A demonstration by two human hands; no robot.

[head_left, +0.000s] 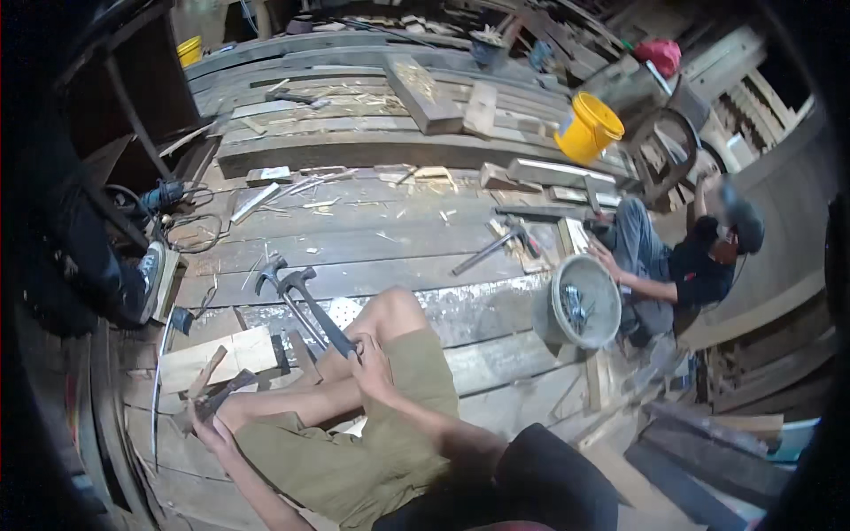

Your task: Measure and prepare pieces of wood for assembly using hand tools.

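I sit cross-legged on the plank floor. My right hand (372,367) rests by my shin, its fingers closed around the dark handle of a claw hammer (310,305). A second claw hammer (270,276) with a shiny shaft lies alongside; whether my fingers also touch its handle is hidden. Beside my left knee, my left hand (211,431) is closed at the near end of a dark-bladed tool with a wooden stick-like part (209,370). A pale wood block (221,358) lies just past it.
At right, a person (682,265) crouches behind a grey bucket (584,301) of metal pieces. Another hammer (487,250) lies ahead. Beams (354,150), wood shavings and a yellow bucket (589,128) are farther off. A corded power tool (162,195) and a standing person's shoe (152,270) are left.
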